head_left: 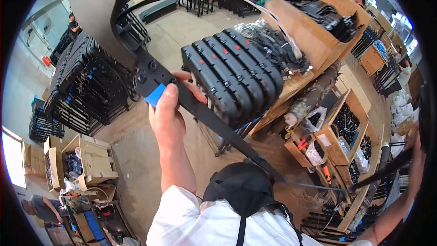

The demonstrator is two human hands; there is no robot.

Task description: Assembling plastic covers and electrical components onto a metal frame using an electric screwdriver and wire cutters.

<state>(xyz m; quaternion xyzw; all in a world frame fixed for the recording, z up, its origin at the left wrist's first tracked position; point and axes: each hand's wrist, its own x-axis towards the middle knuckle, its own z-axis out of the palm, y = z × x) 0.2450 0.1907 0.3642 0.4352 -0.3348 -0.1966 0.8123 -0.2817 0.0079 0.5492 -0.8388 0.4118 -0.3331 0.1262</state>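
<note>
My left hand [167,109] is closed around a long black metal bar [205,116], part of a large frame with a blue patch [156,94] under my thumb. Above that hand, the bar joins a broad grey-black curved piece [98,7] near the camera, bolted at the joint. A black cable and white wires [268,11] arch away from this piece to the right. Out at the right rim, my right hand [416,143] is raised beside a dark bar [387,168]; its fingers are too dim to make out.
Several black cases [232,70] with red marks stand on a wooden bench, beside bundled cables [268,45] and a cardboard box of black parts [318,16]. Wooden bins [348,123] of small parts sit at the right. Stacked black frames [86,84] and a person [43,207] are at left.
</note>
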